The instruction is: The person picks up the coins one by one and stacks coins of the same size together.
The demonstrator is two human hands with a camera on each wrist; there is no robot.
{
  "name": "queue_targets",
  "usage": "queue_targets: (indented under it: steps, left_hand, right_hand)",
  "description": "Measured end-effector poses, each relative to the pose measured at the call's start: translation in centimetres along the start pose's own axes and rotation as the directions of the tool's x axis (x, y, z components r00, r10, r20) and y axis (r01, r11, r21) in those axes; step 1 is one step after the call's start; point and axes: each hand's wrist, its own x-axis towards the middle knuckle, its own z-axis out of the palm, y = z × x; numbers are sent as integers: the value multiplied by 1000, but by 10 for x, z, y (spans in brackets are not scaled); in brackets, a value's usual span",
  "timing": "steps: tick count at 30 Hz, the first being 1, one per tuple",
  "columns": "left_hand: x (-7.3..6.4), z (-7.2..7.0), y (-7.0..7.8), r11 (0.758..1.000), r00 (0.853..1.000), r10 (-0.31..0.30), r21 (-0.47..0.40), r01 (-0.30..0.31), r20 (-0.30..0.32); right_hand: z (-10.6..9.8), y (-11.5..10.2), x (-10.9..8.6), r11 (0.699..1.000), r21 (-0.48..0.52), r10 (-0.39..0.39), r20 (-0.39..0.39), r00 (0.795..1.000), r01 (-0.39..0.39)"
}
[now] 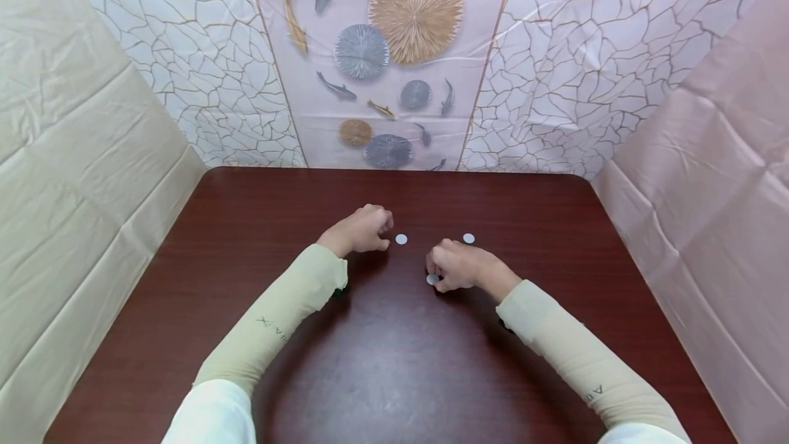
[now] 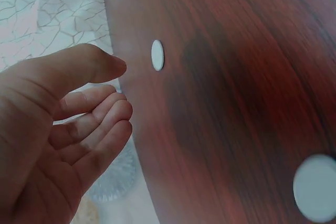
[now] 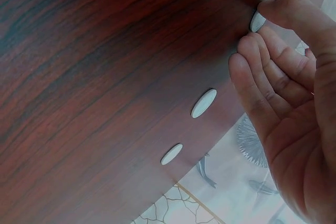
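Observation:
My right hand (image 1: 459, 266) is low over the dark red table, its thumb and index finger pinching a small flat white disc (image 3: 257, 22). Two more white discs (image 3: 203, 103) lie flat beyond that hand, seen edge-long in the right wrist view. To the left, my left hand (image 1: 360, 230) hovers above the wood with its fingers loosely bent and nothing between them. Just right of its fingertips lies a white disc (image 1: 401, 239). Another white disc (image 1: 468, 238) sits behind the right hand. A blurred round white shape (image 2: 317, 188) shows close up in the left wrist view's lower corner.
The table (image 1: 370, 375) ends at a backdrop (image 1: 382, 136) printed with fish and round medallions. Pale cloth walls (image 1: 92, 177) rise along both sides. Beige sleeves (image 1: 277, 314) cover both forearms, with printed letters on them.

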Motion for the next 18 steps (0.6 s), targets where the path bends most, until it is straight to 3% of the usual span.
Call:
queue_targets:
  steps: [10,14,18]
  left_hand:
    - [26,13,8,997,998,-20,78,15,51]
    - [35,17,9,998,997,-6,64,1,83]
    - [39,20,11,998,991,-36,55,29,131]
  right_hand:
    - [0,3,1,1000,-17,-20,-10,1000,20]
    - [0,3,1,1000,-21,-7,-8,1000,7]
    - [0,2,3,999,-20,-27,-11,1000,27]
